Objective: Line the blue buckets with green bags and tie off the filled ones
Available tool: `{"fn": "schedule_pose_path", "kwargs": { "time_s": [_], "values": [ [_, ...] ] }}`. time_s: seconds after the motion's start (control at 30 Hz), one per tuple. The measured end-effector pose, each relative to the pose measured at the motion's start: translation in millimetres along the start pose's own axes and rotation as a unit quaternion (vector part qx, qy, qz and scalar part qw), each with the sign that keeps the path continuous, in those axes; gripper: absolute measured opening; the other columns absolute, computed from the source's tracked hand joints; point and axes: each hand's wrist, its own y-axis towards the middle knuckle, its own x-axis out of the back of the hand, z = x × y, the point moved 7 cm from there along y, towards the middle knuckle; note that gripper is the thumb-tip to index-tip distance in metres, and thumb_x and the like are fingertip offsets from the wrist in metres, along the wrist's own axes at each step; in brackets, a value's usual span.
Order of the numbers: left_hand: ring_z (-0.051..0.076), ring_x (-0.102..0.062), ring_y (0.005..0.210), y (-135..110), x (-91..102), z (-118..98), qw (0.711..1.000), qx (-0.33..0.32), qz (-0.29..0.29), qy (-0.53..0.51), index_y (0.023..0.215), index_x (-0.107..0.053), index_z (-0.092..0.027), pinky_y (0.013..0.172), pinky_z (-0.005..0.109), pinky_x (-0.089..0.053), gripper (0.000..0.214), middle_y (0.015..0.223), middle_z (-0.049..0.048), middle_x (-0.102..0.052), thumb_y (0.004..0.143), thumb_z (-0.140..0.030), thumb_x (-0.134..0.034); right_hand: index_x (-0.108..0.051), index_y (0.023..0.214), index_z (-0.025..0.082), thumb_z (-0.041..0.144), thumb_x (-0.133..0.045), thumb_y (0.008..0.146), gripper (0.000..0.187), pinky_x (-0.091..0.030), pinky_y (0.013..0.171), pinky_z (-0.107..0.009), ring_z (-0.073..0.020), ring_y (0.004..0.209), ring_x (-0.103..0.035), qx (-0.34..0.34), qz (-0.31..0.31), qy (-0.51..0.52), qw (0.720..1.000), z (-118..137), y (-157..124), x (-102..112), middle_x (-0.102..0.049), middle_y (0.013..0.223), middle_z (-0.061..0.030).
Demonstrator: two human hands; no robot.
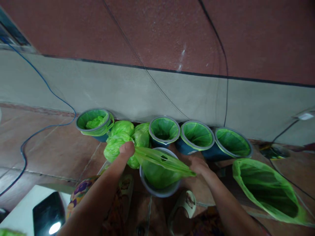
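A green plastic bag (155, 175) hangs stretched sideways between my two hands, its lower part inside a grey-rimmed bin (159, 193) between my feet. My left hand (127, 149) is closed on the bag's left end, beside several bundled green bags (118, 144). My right hand (199, 165) grips the other end of the bag's top edge, its fingers partly blurred. A small dark hole shows in the bag near its upper edge.
Bins lined with green bags stand along the wall: one at left (93, 132), others at centre (161, 142) and right (189, 147). A large open green bag (268, 209) stands at right. A phone (48, 213) lies on a white surface at lower left; a blue cable (46, 127) crosses the floor.
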Motion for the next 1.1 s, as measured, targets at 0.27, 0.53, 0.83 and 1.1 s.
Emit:
{"fn": "schedule_pose_path", "kwargs": {
  "time_s": [0.27, 0.53, 0.83, 1.1],
  "values": [
    [0.033, -0.065, 0.101, -2, -1.5, -6, 1.0, 0.003, -0.006, 0.007, 0.103, -0.07, -0.009, 0.08, 0.038, -0.054, 0.03, 0.106, 0.0198, -0.069, 0.084, -0.014, -0.047, -0.071, 0.101, 0.021, 0.02, -0.05, 0.087, 0.026, -0.037, 0.098, -0.029, -0.0203, 0.111, -0.054, 0.216, -0.047, 0.02, 0.975, 111, -6, -12, -0.061, 0.118, -0.0087],
    [0.031, -0.064, 0.103, -4, -1.5, -7, 1.0, -0.005, -0.004, 0.012, 0.106, -0.069, -0.012, 0.083, 0.037, -0.053, 0.031, 0.111, 0.0175, -0.068, 0.084, -0.015, -0.047, -0.071, 0.104, 0.023, 0.024, -0.046, 0.09, 0.029, -0.037, 0.097, -0.036, -0.0265, 0.116, -0.046, 0.144, -0.04, -0.04, 0.988, 124, 14, -52, -0.05, 0.133, -0.0108],
    [0.031, -0.064, 0.104, -7, -0.4, -14, 1.0, -0.025, 0.012, 0.013, 0.107, -0.068, -0.011, 0.084, 0.04, -0.053, 0.033, 0.111, 0.0179, -0.068, 0.086, -0.016, -0.043, -0.071, 0.095, 0.014, 0.016, -0.045, 0.087, 0.028, -0.039, 0.09, -0.033, -0.0256, 0.108, -0.051, 0.117, -0.045, -0.082, 0.989, 130, 28, -65, -0.054, 0.123, -0.0161],
    [0.03, -0.064, 0.103, -3, 2.0, -9, 1.0, -0.028, 0.006, -0.001, 0.106, -0.069, -0.014, 0.082, 0.037, -0.053, 0.031, 0.111, 0.0155, -0.068, 0.084, -0.018, -0.048, -0.072, 0.085, 0.015, 0.021, -0.047, 0.086, 0.026, -0.039, 0.092, -0.031, -0.0208, 0.094, -0.06, 0.127, -0.049, -0.059, 0.989, 137, 29, -29, -0.066, 0.099, -0.0115]
  ]
}}
